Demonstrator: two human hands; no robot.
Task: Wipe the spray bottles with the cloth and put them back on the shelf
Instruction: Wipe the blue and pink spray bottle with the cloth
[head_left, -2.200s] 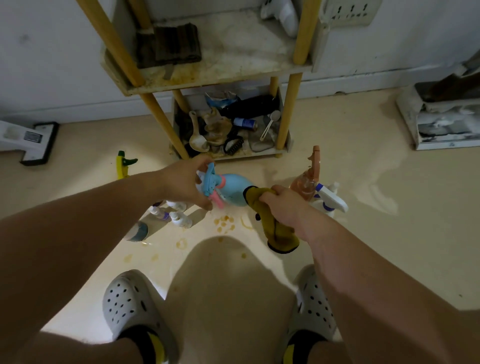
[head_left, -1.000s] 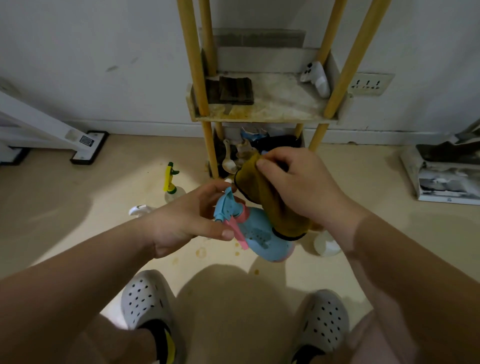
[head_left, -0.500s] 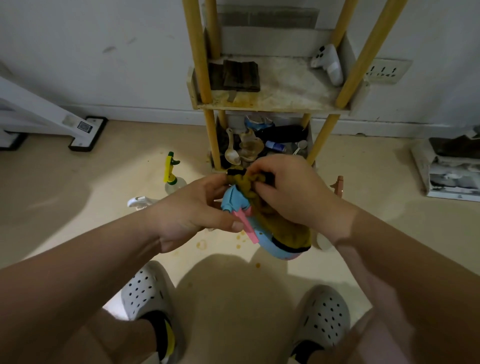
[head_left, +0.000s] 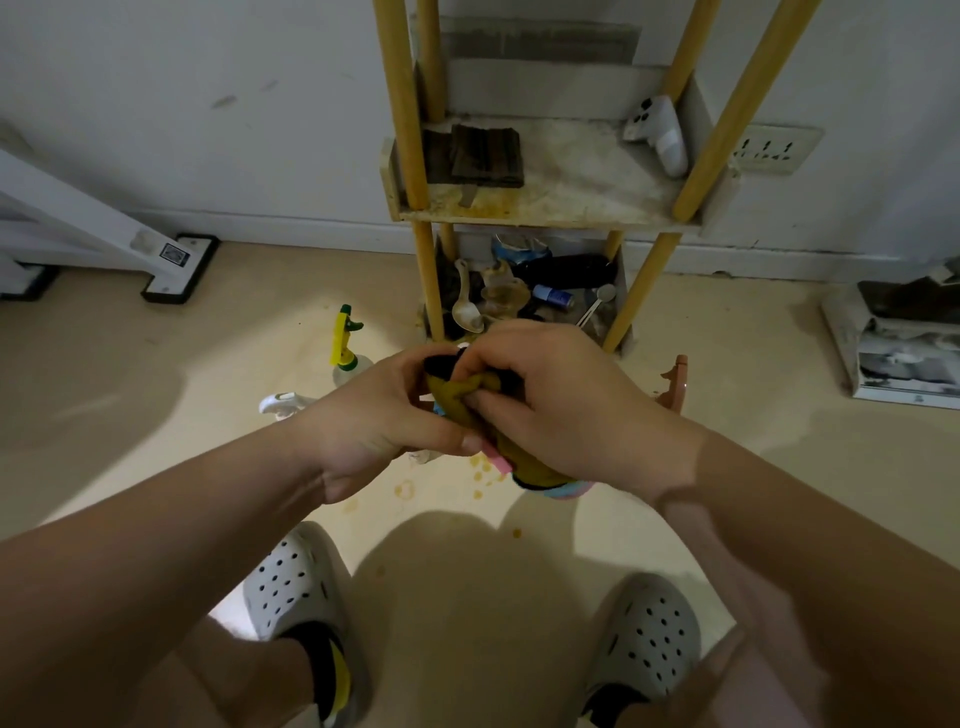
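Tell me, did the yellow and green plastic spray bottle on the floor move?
No. The yellow and green spray bottle still stands left of the wooden shelf.

Two hands (head_left: 374, 423) (head_left: 569, 410), one cloth (head_left: 460, 392)

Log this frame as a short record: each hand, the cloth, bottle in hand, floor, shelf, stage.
left hand: grips the blue spray bottle near its head
right hand: pinches the yellow cloth bunched over that bottle
bottle visibility: mostly hidden; pink trigger and base show
floor: yellow-green spray bottle upright left of the shelf; orange sprayer right
shelf: white spray bottle on middle board
stage: wiping; bottle not yet shelved
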